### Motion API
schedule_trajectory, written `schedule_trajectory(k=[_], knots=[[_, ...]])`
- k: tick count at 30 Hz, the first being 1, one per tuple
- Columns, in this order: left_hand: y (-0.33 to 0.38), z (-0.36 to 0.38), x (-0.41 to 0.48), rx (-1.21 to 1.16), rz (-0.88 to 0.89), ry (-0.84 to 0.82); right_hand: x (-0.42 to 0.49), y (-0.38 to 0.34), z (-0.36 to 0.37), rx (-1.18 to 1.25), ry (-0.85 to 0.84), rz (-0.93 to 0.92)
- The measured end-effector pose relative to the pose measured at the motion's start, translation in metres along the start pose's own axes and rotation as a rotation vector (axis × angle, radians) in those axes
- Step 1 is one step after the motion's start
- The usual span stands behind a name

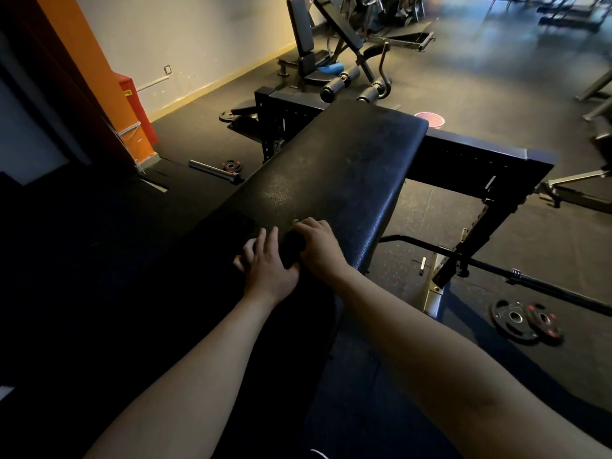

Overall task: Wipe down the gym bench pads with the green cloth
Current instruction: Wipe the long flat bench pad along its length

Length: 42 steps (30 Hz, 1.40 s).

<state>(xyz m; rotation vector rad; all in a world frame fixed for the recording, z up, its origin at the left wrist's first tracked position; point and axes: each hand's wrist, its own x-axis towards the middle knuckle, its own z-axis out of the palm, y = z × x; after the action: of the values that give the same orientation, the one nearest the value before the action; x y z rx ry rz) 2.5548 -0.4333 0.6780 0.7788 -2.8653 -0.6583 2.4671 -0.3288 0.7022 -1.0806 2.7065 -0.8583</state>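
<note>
Head view: 2 bare forearms are seen reaching forward onto a black bench pad [331, 167]. The left hand [268, 266] is laid flat on the pad, fingers spread, with nothing held. Just right of it, the right hand [316, 248] is curled over the green cloth [295, 221], which is bunched under the palm and mostly hidden; only a sliver of green is shown at the fingertips. Right of the grip, 2 weight plates [526, 321] are lying on the floor. Left of and beyond the grip, a short steel bar [213, 172] is seen on the floor. Farthest beyond, a black seated machine [301, 38] is placed near the wall.
</note>
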Motion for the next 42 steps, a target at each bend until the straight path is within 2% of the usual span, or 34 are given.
schedule_trajectory(k=[5,11,15,17,19,21,23,24,27,29,31,34,35,37,39,42], knots=[[0.004,0.001,-0.002,0.008,-0.003,-0.018,-0.064,0.04,-0.014,-0.082,0.194,0.074],[0.004,-0.002,-0.006,0.004,0.034,0.0,-0.09,0.066,-0.015,0.094,0.346,0.341],[0.011,-0.003,-0.02,-0.051,0.186,0.148,-0.096,0.063,-0.016,0.231,0.376,0.293],[0.027,-0.002,-0.033,-0.234,0.327,0.184,-0.088,0.048,-0.018,0.322,0.33,0.222],[0.044,0.002,-0.049,-0.417,0.39,0.109,-0.077,0.033,-0.021,0.428,0.25,0.162],[0.054,0.004,-0.057,-0.562,0.327,0.034,-0.068,0.02,-0.027,0.595,0.125,0.146],[0.057,0.0,-0.057,-0.662,0.245,0.02,-0.062,0.014,-0.032,0.82,-0.048,0.143],[0.057,-0.002,-0.054,-0.688,0.226,0.02,-0.059,0.015,-0.034,0.858,-0.115,0.129],[0.053,-0.011,-0.043,-0.712,0.11,0.009,-0.053,0.019,-0.036,0.617,-0.23,-0.036],[0.049,-0.013,-0.037,-0.634,0.136,0.003,-0.051,0.023,-0.035,0.559,-0.224,-0.069],[0.045,-0.01,-0.03,-0.542,0.221,-0.001,-0.054,0.031,-0.031,0.532,-0.081,-0.045],[0.034,-0.008,-0.016,-0.429,0.217,0.129,-0.06,0.052,-0.017,0.161,0.258,0.025],[0.027,-0.01,-0.008,-0.406,0.176,0.22,-0.061,0.057,-0.012,0.061,0.308,0.084],[0.009,-0.021,0.011,-0.351,0.072,0.356,-0.065,0.06,0.0,0.011,0.301,0.198],[-0.008,-0.034,0.029,-0.281,-0.03,0.288,-0.068,0.06,0.009,0.033,0.325,0.215],[-0.015,-0.034,0.037,-0.154,-0.085,0.015,-0.067,0.061,0.014,0.041,0.39,0.223]])
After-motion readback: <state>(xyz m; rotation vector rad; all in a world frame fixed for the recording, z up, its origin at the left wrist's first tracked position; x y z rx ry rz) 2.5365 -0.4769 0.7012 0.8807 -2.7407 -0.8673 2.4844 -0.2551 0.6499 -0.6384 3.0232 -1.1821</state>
